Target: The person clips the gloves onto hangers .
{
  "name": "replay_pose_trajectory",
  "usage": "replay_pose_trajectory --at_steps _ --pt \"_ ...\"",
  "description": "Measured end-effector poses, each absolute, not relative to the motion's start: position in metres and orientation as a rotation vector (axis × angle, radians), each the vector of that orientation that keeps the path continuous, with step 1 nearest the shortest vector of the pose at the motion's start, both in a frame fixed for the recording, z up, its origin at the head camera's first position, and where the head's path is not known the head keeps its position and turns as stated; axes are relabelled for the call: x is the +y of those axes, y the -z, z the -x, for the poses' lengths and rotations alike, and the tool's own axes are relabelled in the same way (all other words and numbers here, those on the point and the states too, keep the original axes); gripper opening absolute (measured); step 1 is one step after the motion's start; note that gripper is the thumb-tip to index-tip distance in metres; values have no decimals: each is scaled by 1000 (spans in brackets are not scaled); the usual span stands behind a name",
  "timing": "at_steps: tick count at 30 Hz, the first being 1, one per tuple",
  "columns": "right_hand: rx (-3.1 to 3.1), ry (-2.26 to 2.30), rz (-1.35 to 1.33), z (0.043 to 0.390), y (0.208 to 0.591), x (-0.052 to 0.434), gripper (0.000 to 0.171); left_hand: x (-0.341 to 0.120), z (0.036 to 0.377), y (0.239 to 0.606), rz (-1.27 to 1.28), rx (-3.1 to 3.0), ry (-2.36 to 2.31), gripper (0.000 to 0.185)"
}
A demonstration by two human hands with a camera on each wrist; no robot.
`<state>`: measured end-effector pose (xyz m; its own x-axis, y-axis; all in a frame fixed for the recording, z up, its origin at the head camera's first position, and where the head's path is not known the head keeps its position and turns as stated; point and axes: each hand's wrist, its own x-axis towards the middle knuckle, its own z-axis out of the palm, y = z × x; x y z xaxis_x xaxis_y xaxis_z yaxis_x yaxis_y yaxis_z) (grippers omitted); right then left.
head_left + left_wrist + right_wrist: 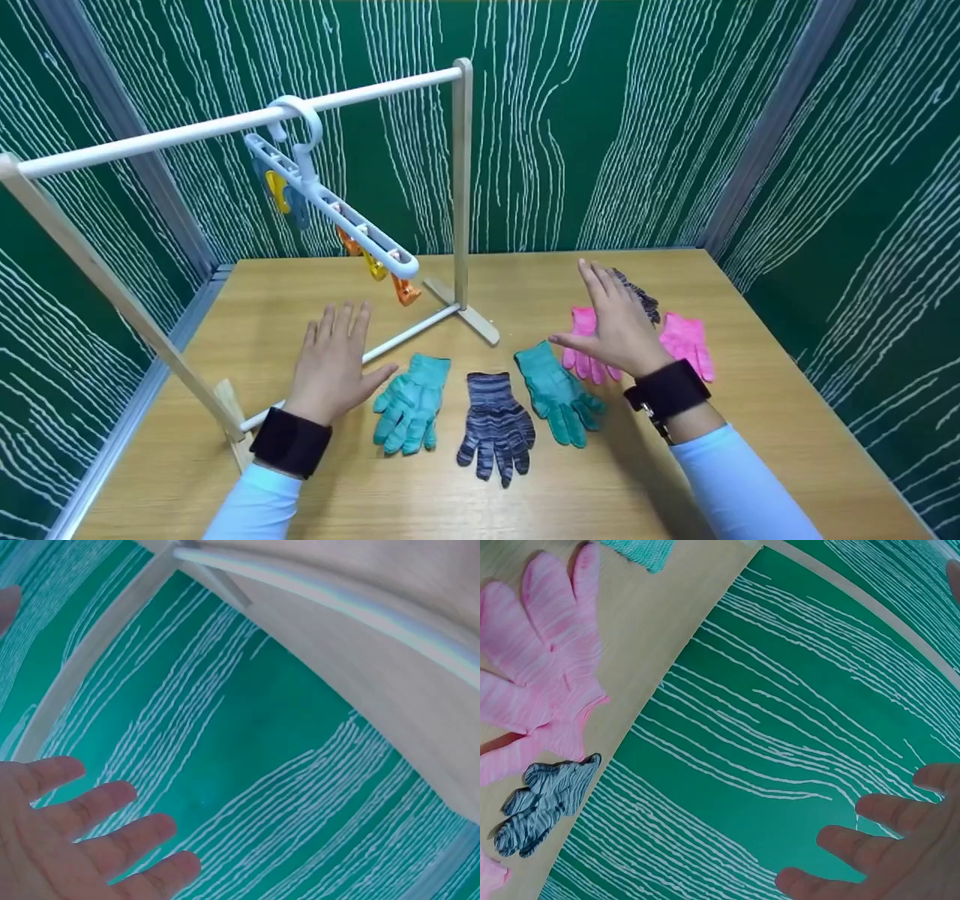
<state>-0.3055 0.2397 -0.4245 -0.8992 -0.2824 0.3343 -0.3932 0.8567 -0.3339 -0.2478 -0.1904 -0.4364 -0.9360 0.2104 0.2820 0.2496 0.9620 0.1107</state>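
Pink glove (583,346) lies beneath the flat right hand (616,324).

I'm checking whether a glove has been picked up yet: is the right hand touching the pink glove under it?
Apart. The right wrist view shows the right hand raised with straight fingers, the pink glove lying flat well away.

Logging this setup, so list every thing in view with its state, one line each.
Left hand: open, fingers spread, holding nothing.
Right hand: open, above the pink gloves.
Teal gloves: flat on the table, apart.
Striped glove: flat, between the teal ones.
Pink gloves: flat, one partly hidden by the hand.
Dark glove: flat, behind the pink.
Clip hanger: hooked on the rail, clips empty.
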Motion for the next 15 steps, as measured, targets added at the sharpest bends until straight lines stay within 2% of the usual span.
replay_pose_trajectory --at_steps 15 --pt "-2667 -724 -605 316 411 217 124 -208 240 427 311 -2594 227 92"
